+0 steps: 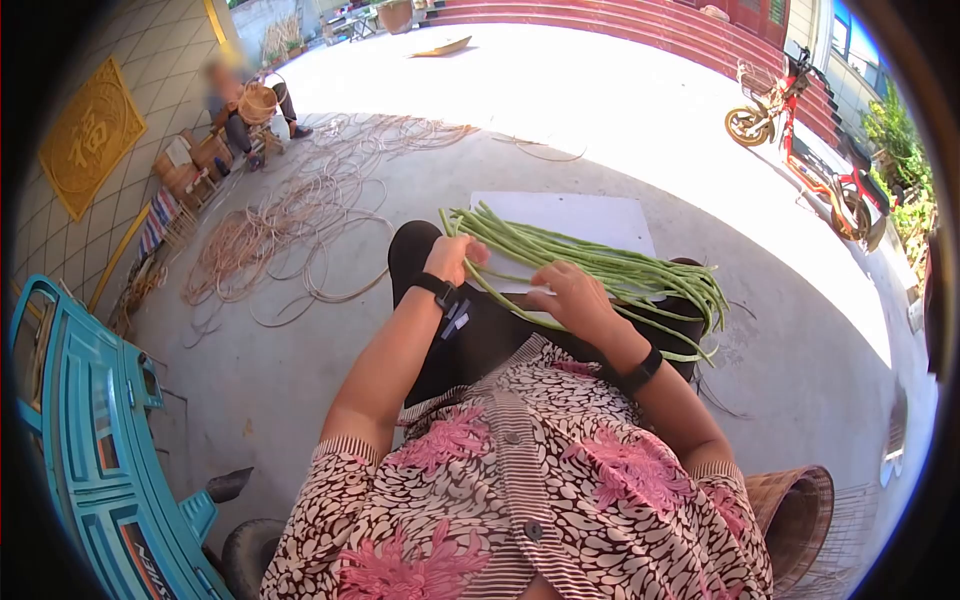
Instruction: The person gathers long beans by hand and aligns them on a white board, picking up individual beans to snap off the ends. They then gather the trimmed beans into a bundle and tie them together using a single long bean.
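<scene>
A bundle of long green beans [600,255] lies across my lap and over a white board [620,215], with its tips hanging off to the right. My left hand [458,258] is closed around the left end of a few beans, and one strand loops down from it toward the right hand. Close to the beans' near side, my right hand [575,298] has its fingers bent in a pinch. Something small and whitish shows by its thumb, too small to name. Both wrists wear black bands.
A turquoise vehicle [90,430] stands at left. Loose cane coils [260,250] cover the ground ahead-left, near a seated person [235,105] holding a basket [257,103]. A wicker basket [800,520] is by my right side; a red scooter [800,150] stands far right.
</scene>
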`<state>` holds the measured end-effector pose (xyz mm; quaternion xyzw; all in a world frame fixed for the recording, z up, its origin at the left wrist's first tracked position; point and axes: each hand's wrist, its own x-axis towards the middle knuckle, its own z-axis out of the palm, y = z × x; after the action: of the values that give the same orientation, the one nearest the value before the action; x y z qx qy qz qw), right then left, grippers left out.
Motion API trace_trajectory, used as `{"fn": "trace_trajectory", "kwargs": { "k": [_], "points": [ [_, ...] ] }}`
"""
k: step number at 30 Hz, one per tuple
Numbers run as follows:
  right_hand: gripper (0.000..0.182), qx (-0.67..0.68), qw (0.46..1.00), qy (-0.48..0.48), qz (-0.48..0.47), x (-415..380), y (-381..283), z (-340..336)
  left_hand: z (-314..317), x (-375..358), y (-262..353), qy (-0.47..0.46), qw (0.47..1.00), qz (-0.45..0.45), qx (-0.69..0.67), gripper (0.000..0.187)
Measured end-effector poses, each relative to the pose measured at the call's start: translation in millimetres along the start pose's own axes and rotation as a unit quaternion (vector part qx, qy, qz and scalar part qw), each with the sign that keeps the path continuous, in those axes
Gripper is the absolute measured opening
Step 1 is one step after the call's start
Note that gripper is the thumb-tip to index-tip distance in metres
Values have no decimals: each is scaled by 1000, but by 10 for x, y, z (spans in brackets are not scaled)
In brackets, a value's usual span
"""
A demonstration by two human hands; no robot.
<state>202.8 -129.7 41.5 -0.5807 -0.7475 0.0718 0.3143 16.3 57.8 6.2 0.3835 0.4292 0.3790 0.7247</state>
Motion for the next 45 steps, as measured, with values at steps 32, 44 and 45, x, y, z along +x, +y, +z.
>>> {"fn": "trace_trajectory", "kwargs": {
  "k": [32, 44, 45],
  "points": [
    [16, -159, 985, 67, -23, 316, 294, -126, -307, -425, -169, -265, 930, -11, -253, 20],
    [19, -222, 971, 65, -61, 567, 196, 535, -202, -453, -187, -183, 955, 5, -231, 15],
    [17, -214, 972, 78, -60, 557, 167, 529, -208, -446, -190, -184, 955, 4, -232, 15]
  ]
}}
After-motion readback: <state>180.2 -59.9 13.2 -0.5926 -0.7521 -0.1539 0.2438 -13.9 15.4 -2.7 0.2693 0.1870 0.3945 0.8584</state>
